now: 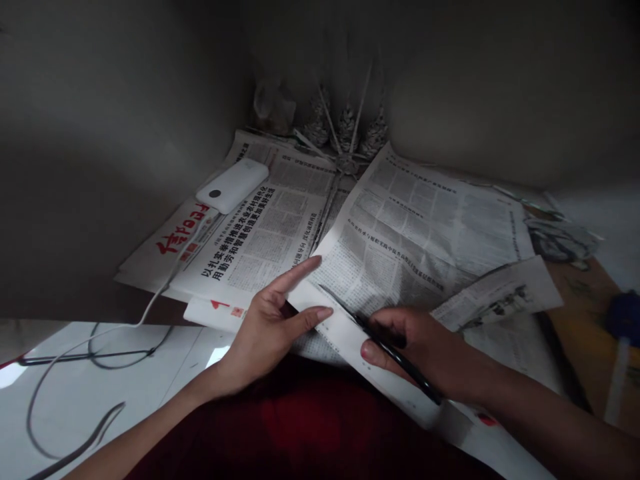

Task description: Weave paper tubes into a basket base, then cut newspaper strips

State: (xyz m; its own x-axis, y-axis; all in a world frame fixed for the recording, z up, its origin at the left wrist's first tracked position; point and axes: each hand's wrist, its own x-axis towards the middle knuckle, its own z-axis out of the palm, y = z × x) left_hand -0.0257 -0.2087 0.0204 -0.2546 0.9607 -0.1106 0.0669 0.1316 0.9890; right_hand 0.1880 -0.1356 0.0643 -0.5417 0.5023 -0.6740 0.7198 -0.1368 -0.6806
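My left hand (273,323) grips the lower left corner of a newspaper sheet (395,220). Its thumb lies on the folded white margin, and the index finger stretches along the sheet's edge. In my right hand (415,340) is a slim knife (400,360) with a long black handle. The narrow pointed blade lies along the fold of the sheet, its tip close to my left thumb. Part of the handle is covered by my right fingers. Under the sheet another newspaper (250,233) with a red heading lies spread out.
A white power bank (234,185) with a cable (160,293) rests on the left newspaper. Behind stand several cone-shaped woven pieces (347,127) and a plastic bag (274,107). A cut paper piece (505,293) lies right, near a blue object (624,317).
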